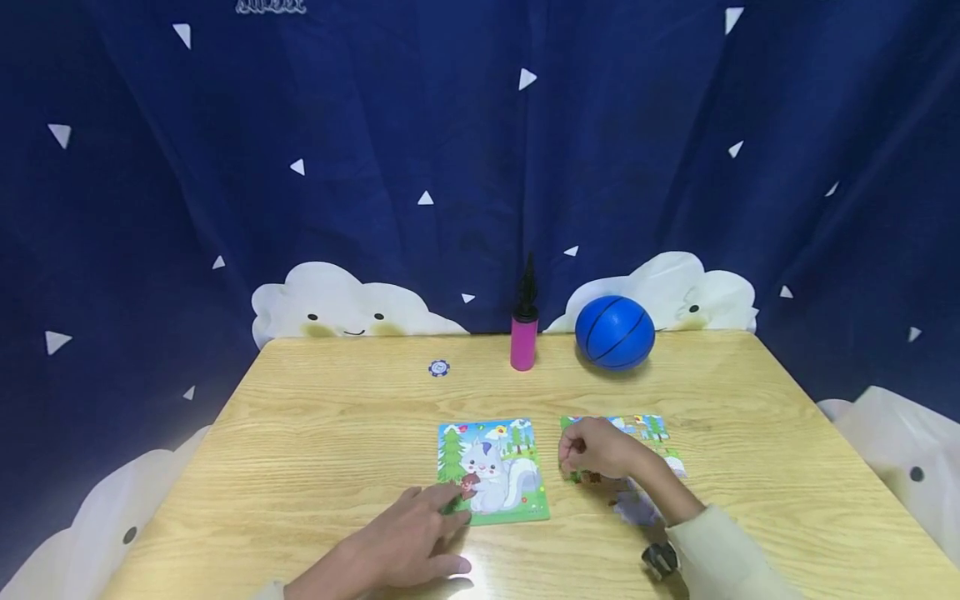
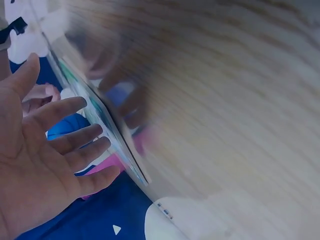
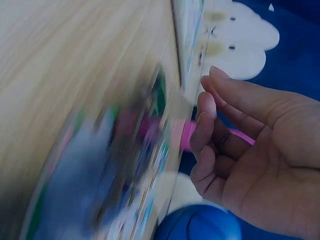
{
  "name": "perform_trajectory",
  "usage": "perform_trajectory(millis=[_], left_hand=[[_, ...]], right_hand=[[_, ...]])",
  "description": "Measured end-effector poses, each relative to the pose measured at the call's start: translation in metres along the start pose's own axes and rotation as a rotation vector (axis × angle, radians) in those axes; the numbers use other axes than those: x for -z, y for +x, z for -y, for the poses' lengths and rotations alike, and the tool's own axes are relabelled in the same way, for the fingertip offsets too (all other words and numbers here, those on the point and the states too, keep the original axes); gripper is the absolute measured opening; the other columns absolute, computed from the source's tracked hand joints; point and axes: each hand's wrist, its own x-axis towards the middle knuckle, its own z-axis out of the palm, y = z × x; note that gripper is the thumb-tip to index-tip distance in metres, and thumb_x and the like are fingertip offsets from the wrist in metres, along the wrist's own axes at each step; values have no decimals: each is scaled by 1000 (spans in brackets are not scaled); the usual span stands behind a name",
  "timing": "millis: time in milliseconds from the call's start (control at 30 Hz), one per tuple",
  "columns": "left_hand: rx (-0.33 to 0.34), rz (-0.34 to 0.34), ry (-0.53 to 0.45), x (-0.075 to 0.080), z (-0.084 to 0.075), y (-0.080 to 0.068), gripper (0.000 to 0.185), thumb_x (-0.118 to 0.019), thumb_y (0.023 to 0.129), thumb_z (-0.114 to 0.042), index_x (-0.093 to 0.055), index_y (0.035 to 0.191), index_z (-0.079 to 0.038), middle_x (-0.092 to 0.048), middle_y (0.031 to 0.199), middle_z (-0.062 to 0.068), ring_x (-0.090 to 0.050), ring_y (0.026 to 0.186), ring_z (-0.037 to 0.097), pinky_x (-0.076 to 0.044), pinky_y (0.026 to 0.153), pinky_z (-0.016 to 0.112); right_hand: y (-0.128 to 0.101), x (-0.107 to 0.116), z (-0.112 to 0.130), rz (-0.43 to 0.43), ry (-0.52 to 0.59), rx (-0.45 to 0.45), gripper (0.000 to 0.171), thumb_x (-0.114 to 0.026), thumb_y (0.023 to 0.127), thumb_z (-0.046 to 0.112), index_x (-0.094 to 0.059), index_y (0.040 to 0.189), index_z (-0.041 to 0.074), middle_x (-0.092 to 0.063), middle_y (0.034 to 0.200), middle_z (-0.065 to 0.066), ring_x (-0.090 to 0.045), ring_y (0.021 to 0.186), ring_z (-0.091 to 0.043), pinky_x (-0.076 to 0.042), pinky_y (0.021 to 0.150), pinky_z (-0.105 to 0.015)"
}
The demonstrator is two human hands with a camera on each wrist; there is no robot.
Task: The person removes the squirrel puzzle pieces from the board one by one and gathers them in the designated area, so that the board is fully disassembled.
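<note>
From my remote seat I count two picture puzzles on the wooden counter [image 1: 315, 433]. My left hand [image 1: 408, 542] lies at the near left, fingers [image 2: 75, 142] released and straight, tips resting on the squirrel puzzle board [image 1: 495, 471]. Just right of it, my right hand [image 1: 596, 450] hovers with fingers [image 3: 205, 130] curled over the second puzzle [image 1: 645, 437]; I cannot tell whether they pinch a piece. Farther back stand one small blue-and-white disc [image 1: 439, 367], one pink pump [image 1: 524, 333] and one blue ball [image 1: 615, 332]. A navy curtain [image 1: 375, 167] with white triangles and cloud shapes backs the scene.
</note>
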Motion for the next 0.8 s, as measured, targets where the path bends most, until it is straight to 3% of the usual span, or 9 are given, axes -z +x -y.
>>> perform_trajectory(millis=[367,800], left_hand=[[33,2,4,1,9,-11,62,-52,86,-61,-60,129,-17,-46,144,12,-45,132,28,-41,99,60],[96,85,-58,3,10,-25,70,-53,82,-66,-55,134,-19,-45,145,12,-41,135,32,-36,104,59]], right_hand=[[43,-37,35,-5,-20,78,6,-72,79,3,-66,80,4,-59,70,0,-49,65,-7,-41,57,-18],[66,-76,64,33,26,88,8,-72,79,5,-68,85,3,-60,72,0,-50,66,-7,-43,57,-17]])
